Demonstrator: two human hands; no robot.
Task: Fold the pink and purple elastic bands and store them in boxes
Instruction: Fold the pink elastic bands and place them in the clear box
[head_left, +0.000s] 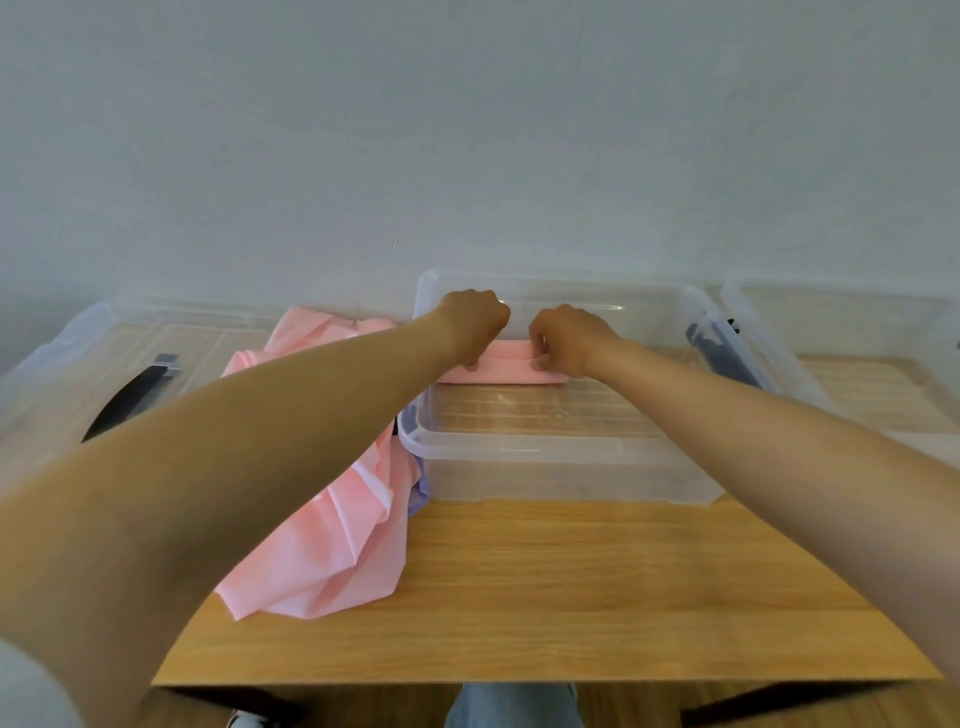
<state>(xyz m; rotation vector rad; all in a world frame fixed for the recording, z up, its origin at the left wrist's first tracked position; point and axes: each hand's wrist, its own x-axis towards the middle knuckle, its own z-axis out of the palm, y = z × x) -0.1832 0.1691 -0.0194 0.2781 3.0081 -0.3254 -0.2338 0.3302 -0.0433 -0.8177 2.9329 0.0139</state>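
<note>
A folded pink elastic band (506, 366) lies at the far side inside a clear plastic box (561, 457) on the wooden table. My left hand (472, 325) grips its left end with curled fingers. At the band's right end, my right hand (569, 340) pinches the folded edge. A loose heap of pink bands (332, 540) lies to the left of the box. A bit of purple band (420, 491) peeks out from under that heap, beside the box's near left corner.
A clear box lid (156, 353) with a black handle lies at the left. Another clear box or lid (857, 384) stands at the right, next to a dark latch (719, 353). A wall rises right behind the boxes. The wooden table (571, 597) shows bare wood in front.
</note>
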